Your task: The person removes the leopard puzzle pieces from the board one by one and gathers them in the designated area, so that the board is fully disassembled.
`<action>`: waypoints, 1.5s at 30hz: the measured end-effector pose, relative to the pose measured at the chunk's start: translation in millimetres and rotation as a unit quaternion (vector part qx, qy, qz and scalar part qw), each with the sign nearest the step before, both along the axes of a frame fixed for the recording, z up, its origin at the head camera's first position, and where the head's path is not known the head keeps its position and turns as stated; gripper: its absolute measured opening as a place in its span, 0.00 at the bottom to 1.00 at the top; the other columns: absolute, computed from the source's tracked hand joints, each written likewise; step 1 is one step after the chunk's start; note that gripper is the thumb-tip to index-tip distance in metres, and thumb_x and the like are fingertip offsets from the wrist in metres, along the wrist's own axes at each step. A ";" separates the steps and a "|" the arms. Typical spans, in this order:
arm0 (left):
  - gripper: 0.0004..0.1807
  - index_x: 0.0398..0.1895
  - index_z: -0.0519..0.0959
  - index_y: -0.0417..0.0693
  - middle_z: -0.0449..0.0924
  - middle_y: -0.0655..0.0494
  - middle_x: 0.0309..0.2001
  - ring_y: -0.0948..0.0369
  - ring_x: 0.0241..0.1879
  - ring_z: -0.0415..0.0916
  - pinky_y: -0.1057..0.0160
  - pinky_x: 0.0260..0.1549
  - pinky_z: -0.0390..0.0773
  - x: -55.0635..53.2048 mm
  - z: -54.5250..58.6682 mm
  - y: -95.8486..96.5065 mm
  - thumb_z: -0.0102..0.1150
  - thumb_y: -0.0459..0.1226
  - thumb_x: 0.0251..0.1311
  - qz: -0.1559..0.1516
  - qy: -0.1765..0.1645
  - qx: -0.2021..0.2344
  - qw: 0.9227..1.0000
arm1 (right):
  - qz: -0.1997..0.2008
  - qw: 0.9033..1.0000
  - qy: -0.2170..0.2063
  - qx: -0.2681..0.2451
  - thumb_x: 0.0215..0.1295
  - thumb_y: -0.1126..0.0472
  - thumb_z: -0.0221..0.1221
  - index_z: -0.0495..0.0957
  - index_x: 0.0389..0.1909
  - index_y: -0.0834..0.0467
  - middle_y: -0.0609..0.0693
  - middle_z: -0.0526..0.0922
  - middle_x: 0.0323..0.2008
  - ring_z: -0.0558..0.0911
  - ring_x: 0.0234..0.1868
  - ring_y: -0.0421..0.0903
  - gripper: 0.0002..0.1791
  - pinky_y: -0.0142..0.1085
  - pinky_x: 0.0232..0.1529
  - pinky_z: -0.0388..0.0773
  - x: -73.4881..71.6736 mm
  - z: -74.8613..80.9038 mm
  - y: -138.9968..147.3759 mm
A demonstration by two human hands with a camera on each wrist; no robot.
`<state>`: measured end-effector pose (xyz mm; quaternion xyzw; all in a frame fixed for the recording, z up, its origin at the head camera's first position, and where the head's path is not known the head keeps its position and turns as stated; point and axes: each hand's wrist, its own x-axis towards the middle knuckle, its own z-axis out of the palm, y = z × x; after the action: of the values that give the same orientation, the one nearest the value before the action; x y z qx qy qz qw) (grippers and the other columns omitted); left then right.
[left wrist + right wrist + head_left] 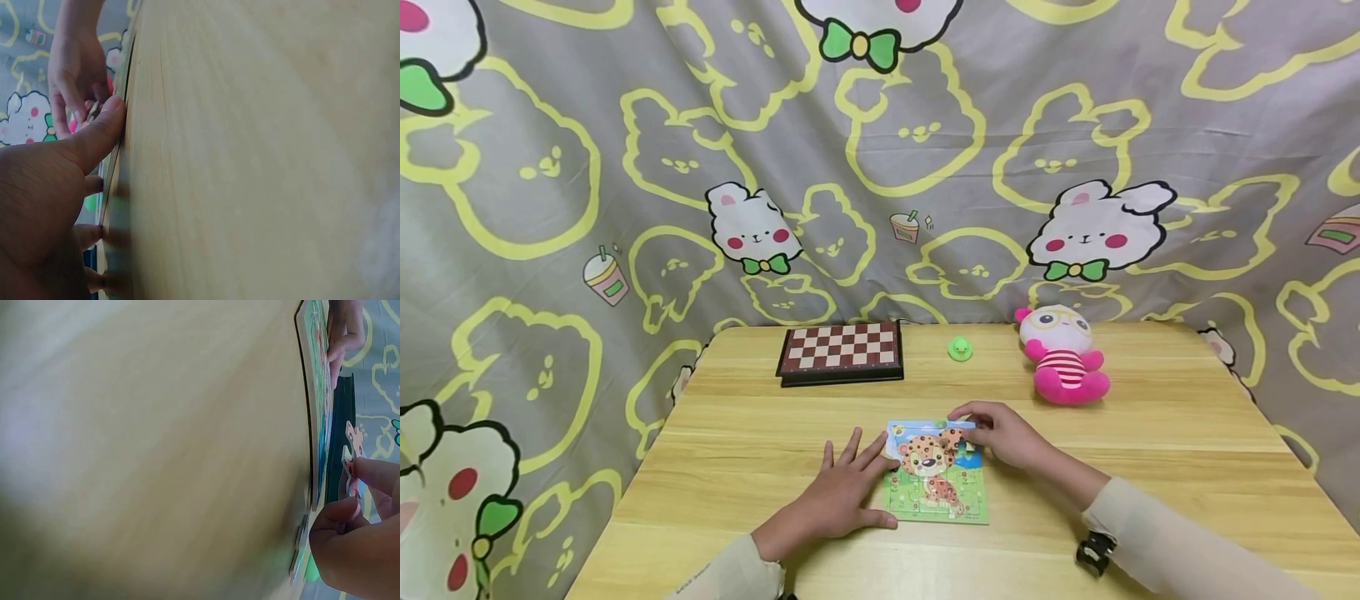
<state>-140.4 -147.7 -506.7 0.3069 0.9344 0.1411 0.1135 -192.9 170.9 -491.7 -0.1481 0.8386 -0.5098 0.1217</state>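
Observation:
A leopard jigsaw puzzle (925, 504) lies flat on the wooden table in front of me. My left hand (842, 496) is spread at its left side, with thumb and fingertips at the board's edge; the left wrist view shows the thumb (103, 128) straight along that edge. Over the puzzle's upper right corner, my right hand (1003, 435) pinches a puzzle piece (349, 453) between thumb and fingers. That piece is spotted orange and raised above the board in the right wrist view. Loose flat pieces (300, 547) lie on the table beside the board, under the right hand.
A folded chessboard (842, 348) stands at the back left of the wooden table (737, 475). Behind the puzzle sits a small green toy (959, 348), with a pink plush toy (1067, 367) to its right. A patterned curtain (880, 150) hangs behind the table.

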 end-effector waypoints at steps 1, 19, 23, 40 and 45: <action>0.45 0.75 0.65 0.69 0.42 0.55 0.85 0.36 0.81 0.35 0.18 0.65 0.43 0.1 0.1 0.0 0.56 0.73 0.56 0.001 -0.001 -0.001 1.000 | 0.000 1.000 0.000 -0.002 0.72 0.66 0.62 0.84 0.56 0.58 0.50 0.72 0.29 0.70 0.32 0.46 0.14 0.33 0.30 0.69 0.7 0.0 1.9; 0.45 0.75 0.65 0.68 0.42 0.55 0.84 0.36 0.81 0.36 0.18 0.66 0.43 1.4 2.6 0.1 0.56 0.73 0.56 0.002 0.000 -0.002 1.000 | -0.039 0.999 0.001 -0.013 0.71 0.66 0.62 0.82 0.57 0.62 0.52 0.73 0.28 0.72 0.27 0.46 0.16 0.32 0.25 0.72 11.8 -2.7 44.9; 0.45 0.76 0.65 0.68 0.42 0.55 0.84 0.36 0.81 0.35 0.18 0.66 0.43 0.5 1.0 -0.5 0.55 0.73 0.56 0.002 -0.001 -0.001 1.000 | -0.058 0.998 -0.002 -0.003 0.71 0.67 0.63 0.82 0.56 0.61 0.52 0.73 0.28 0.73 0.26 0.47 0.15 0.32 0.24 0.73 14.5 -2.1 55.6; 0.45 0.75 0.65 0.69 0.42 0.55 0.84 0.37 0.81 0.36 0.18 0.66 0.43 0.0 1.0 -0.2 0.55 0.73 0.56 0.002 0.000 -0.002 1.000 | -0.093 0.993 0.049 0.053 0.68 0.69 0.64 0.83 0.55 0.62 0.50 0.71 0.26 0.70 0.24 0.43 0.15 0.33 0.22 0.70 18.0 -2.9 92.1; 0.45 0.75 0.65 0.69 0.42 0.55 0.84 0.37 0.81 0.35 0.18 0.66 0.43 0.5 2.4 0.1 0.56 0.72 0.56 0.002 -0.003 -0.002 1.000 | -0.104 0.989 0.072 0.082 0.67 0.69 0.65 0.84 0.54 0.61 0.49 0.70 0.25 0.68 0.25 0.42 0.15 0.33 0.24 0.68 17.6 -6.9 97.3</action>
<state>-139.9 -147.6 -504.3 0.3044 0.9349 0.1403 0.1170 -175.3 268.1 -498.6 -0.0862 0.8952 -0.4368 0.0191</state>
